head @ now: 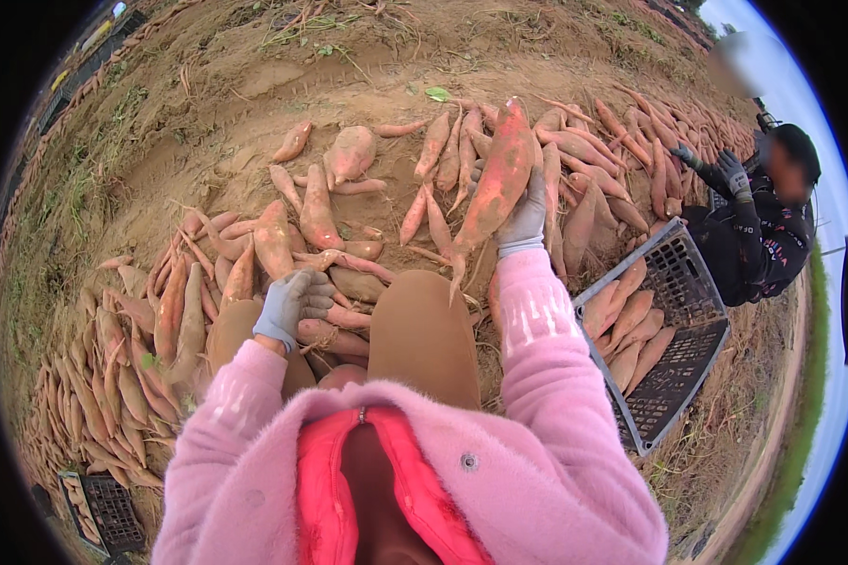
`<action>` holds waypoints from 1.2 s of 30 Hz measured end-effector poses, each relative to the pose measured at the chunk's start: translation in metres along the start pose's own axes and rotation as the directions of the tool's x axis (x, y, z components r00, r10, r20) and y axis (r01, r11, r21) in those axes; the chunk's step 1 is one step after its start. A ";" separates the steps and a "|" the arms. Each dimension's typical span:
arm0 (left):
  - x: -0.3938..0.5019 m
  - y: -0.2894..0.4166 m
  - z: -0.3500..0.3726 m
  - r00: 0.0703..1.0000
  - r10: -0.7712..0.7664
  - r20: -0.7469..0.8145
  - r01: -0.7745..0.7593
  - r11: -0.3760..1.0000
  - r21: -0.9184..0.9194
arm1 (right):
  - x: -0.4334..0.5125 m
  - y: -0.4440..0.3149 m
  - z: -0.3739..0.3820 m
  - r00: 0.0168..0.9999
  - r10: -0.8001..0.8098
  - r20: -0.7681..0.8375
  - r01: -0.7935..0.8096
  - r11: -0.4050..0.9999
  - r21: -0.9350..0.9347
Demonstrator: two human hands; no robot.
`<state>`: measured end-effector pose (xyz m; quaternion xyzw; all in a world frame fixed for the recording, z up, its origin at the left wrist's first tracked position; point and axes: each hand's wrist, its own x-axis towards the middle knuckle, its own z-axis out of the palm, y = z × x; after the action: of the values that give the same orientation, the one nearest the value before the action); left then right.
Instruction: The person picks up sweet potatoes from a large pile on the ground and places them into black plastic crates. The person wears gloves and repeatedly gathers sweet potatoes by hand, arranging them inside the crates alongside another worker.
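Observation:
My right hand (pixel 528 217), in a grey work glove, grips a very large sweet potato (pixel 496 182) with red skin and patches of soil. Its thin root end points down towards my knee, and its body hides part of the fingers. My left hand (pixel 295 302), gloved too, hovers half-curled by my other knee with nothing visible in it. Close beside that hand lie loose sweet potatoes, one of them upright and broad (pixel 273 240). A rounded, fat sweet potato (pixel 352 153) rests on the soil farther out.
At my right a black plastic crate (pixel 678 311) stands tilted, with several sweet potatoes (pixel 625 318) inside. Beyond it a person (pixel 756 212) in gloves works at a long heap of sweet potatoes (pixel 668 134). Another heap (pixel 85 395) spreads to my left, near a second crate (pixel 109 512).

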<state>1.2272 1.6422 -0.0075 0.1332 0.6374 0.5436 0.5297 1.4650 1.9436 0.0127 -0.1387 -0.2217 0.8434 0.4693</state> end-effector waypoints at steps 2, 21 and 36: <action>0.002 0.013 0.011 0.996 0.084 0.031 -0.086 0.993 0.079 | 0.010 0.018 0.018 0.990 0.057 0.130 -0.076 0.986 0.151; -0.030 0.025 -0.054 0.953 0.247 -0.177 -0.273 0.952 -0.140 | -0.057 0.058 -0.033 0.967 0.207 -0.147 -0.238 0.534 -0.811; -0.048 -0.010 -0.129 0.640 0.713 -0.287 0.113 0.282 0.953 | 0.076 0.102 -0.194 0.523 -0.070 -0.850 -0.761 0.411 -0.502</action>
<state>1.1448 1.5318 -0.0103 0.3261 0.9249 0.1897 -0.0473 1.4369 2.0085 -0.2076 -0.7415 -0.3385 0.5553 0.1652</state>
